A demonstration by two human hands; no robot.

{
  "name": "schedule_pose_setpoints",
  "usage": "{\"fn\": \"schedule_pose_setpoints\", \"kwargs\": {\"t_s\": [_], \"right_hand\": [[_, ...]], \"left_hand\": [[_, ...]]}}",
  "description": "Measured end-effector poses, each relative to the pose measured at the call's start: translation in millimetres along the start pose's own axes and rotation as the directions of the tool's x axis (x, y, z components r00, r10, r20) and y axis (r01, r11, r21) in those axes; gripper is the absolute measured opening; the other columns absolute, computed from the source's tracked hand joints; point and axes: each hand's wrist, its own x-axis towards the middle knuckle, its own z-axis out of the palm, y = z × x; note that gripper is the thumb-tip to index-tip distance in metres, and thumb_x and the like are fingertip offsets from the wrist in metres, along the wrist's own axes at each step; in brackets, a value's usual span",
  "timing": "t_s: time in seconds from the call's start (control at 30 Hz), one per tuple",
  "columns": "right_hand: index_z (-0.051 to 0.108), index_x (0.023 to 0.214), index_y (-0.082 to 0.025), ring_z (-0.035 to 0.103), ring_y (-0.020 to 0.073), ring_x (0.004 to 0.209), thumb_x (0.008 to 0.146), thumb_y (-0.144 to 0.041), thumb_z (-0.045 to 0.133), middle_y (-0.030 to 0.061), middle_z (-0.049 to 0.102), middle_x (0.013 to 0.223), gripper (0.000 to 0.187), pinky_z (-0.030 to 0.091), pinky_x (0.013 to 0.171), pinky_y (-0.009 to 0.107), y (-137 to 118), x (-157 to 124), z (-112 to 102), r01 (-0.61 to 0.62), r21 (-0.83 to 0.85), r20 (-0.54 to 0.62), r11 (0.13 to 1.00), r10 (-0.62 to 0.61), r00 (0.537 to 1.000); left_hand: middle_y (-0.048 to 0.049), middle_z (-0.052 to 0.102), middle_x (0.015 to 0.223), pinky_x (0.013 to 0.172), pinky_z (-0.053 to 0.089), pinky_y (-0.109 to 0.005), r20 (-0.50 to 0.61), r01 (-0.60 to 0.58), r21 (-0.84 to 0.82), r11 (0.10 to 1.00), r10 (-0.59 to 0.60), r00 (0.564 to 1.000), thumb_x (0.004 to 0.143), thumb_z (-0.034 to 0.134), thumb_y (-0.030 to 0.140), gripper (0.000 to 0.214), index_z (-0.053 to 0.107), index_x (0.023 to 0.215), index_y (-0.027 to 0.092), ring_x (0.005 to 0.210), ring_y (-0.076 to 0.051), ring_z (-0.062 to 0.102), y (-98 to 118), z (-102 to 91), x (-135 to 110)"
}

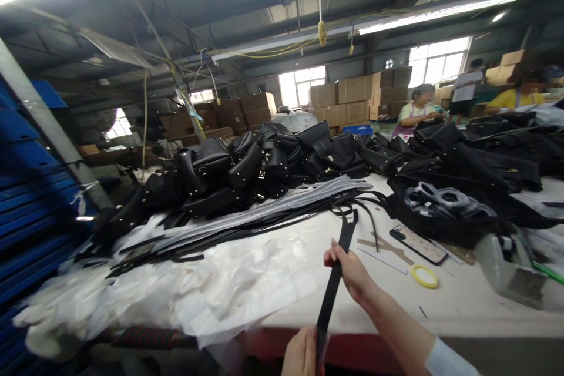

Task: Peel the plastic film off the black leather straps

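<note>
A flat black strap slants up and away in front of me, above the table's front edge. My right hand is closed around its upper part, with the strap's far end sticking out beyond the fingers. Lower down, at the bottom of the view, my left hand grips the near part, where a clear film seems to lie against the strap. Past the strap's far end, thin black cords curl on the white tabletop.
Crumpled white wrapping and long strips lie left. Behind them is a heap of black bags. On the right are a phone, a yellow tape roll, a clear box and wrapped rings. Several people work beyond.
</note>
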Motion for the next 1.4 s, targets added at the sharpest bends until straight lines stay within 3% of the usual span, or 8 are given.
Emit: {"fn": "schedule_pose_setpoints", "kwargs": {"t_s": [0.13, 0.27, 0.5, 0.67, 0.8, 0.97, 1.17, 1.4], "right_hand": [[0.046, 0.056, -0.02, 0.053, 0.0181, 0.07, 0.075, -0.075, 0.059, 0.0044, 0.061, 0.068, 0.059, 0.041, 0.072, 0.031, 4, -22, 19, 0.111, -0.151, 0.162, 0.982, -0.086, 0.983], [0.055, 0.06, -0.019, 0.051, 0.0159, 0.062, 0.075, -0.073, 0.062, 0.002, 0.058, 0.064, 0.056, 0.04, 0.059, 0.028, 0, -42, 35, 0.038, -0.164, 0.277, 0.986, 0.009, 0.961], [0.054, 0.057, -0.019, 0.054, 0.0144, 0.066, 0.065, -0.057, 0.082, -0.0006, 0.059, 0.064, 0.048, 0.048, 0.072, 0.029, -113, 21, 32, 0.047, 0.146, 0.18, 0.988, -0.073, 0.981], [0.062, 0.059, -0.018, 0.061, 0.0173, 0.073, 0.072, -0.066, 0.071, 0.0041, 0.067, 0.07, 0.051, 0.048, 0.074, 0.03, -155, 12, 77, 0.305, -0.042, 0.399, 0.951, -0.264, 0.878], [0.072, 0.074, -0.015, 0.064, 0.0194, 0.069, 0.077, -0.063, 0.068, 0.0071, 0.071, 0.074, 0.049, 0.05, 0.065, 0.03, -175, 4, 104, 0.294, -0.221, 0.518, 0.93, -0.143, 0.843], [0.072, 0.07, -0.016, 0.066, 0.0183, 0.072, 0.079, -0.058, 0.069, 0.0087, 0.073, 0.077, 0.043, 0.054, 0.074, 0.031, -230, 24, 117, 0.279, -0.063, 0.317, 0.958, -0.246, 0.916], [0.072, 0.081, -0.014, 0.059, 0.0168, 0.05, 0.078, -0.063, 0.067, 0.0053, 0.067, 0.059, 0.05, 0.048, 0.051, 0.029, -214, -4, 124, 0.31, -0.27, 0.495, 0.911, -0.145, 0.857], [0.059, 0.062, -0.018, 0.057, 0.0141, 0.057, 0.062, -0.047, 0.086, -0.0001, 0.062, 0.06, 0.04, 0.051, 0.06, 0.029, -247, 11, 120, 0.309, 0.026, 0.327, 0.951, -0.3, 0.896]], "left_hand": [[0.0037, 0.044, 0.051, 0.043, 0.033, -0.023, -0.001, -0.016, -0.141, 0.99, 0.016, 1.0, 0.084, 0.031, 0.081, 0.064, 0.048, 0.069, 0.02, 0.043, -0.011, 0.041, 43, -0.4, 14], [0.0042, 0.042, 0.05, 0.041, 0.03, -0.023, -0.021, -0.146, -0.197, 0.969, 0.145, 0.989, 0.088, 0.028, 0.077, 0.063, 0.048, 0.07, 0.019, 0.042, -0.01, 0.038, 78, -1.2, 26], [0.004, 0.045, 0.049, 0.04, 0.031, -0.02, 0.005, -0.241, -0.169, 0.956, 0.246, 0.969, 0.092, 0.03, 0.07, 0.059, 0.048, 0.068, 0.019, 0.04, -0.008, 0.04, 94, -7.0, 28], [0.005, 0.045, 0.045, 0.035, 0.03, -0.019, -0.057, -0.388, -0.257, 0.885, 0.387, 0.92, 0.089, 0.034, 0.072, 0.06, 0.049, 0.067, 0.019, 0.034, -0.007, 0.039, 179, -35.5, 57], [0.0027, 0.046, 0.042, 0.031, 0.032, -0.019, -0.063, -0.462, -0.314, 0.829, 0.468, 0.882, 0.086, 0.036, 0.075, 0.064, 0.048, 0.059, 0.018, 0.031, -0.008, 0.041, 234, -51.5, 69], [0.0054, 0.045, 0.042, 0.03, 0.032, -0.019, -0.037, -0.458, -0.367, 0.809, 0.48, 0.877, 0.081, 0.041, 0.079, 0.063, 0.05, 0.069, 0.018, 0.031, -0.008, 0.038, 246, -48.2, 71], [0.0028, 0.049, 0.044, 0.031, 0.032, -0.019, -0.077, -0.555, -0.31, 0.772, 0.562, 0.824, 0.082, 0.04, 0.079, 0.065, 0.049, 0.064, 0.018, 0.031, -0.008, 0.041, 270, -65.5, 82], [0.0042, 0.046, 0.042, 0.03, 0.03, -0.02, -0.021, -0.5, -0.344, 0.795, 0.526, 0.85, 0.078, 0.04, 0.082, 0.067, 0.053, 0.069, 0.017, 0.031, -0.009, 0.039, 260, -51.8, 84]]}}
